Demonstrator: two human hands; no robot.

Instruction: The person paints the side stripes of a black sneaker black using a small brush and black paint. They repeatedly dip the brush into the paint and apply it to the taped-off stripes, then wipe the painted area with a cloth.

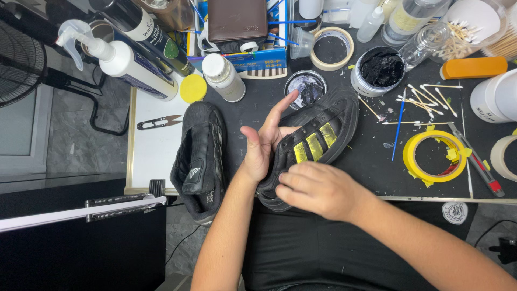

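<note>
Black rubbery mat is what covers the worktop (pixel 371 167), and pretty much everything is parked on it. Two black leather sneakers can be counted. One black leather sneaker with three strips of yellow masking tape (pixel 315 143) is lying near the front edge, its long axis running diagonally from the toe at the front edge up to the heel toward the back right. The other black sneaker (pixel 200 156) is set just beside it on the left, laces up, hanging partly over the front edge.

The taped shoe is propped from its left side by the left hand (pixel 264 145), fingers spread loosely and not clamped around anything, index pointing up and away. The right hand (pixel 318 188) is laid over the toe end with fingers curled down against the leather, just below the nearest tape strip; whether anything is pinched under them can't be made out. So the strips lie up and to the right of those fingertips, and the right hand is the nearer one.

One yellow tape roll (pixel 433 157) is sat toward the right edge, one open tub of black paste (pixel 379 70) toward the back, and one small thread snip (pixel 159 123) left of the shoes.
</note>
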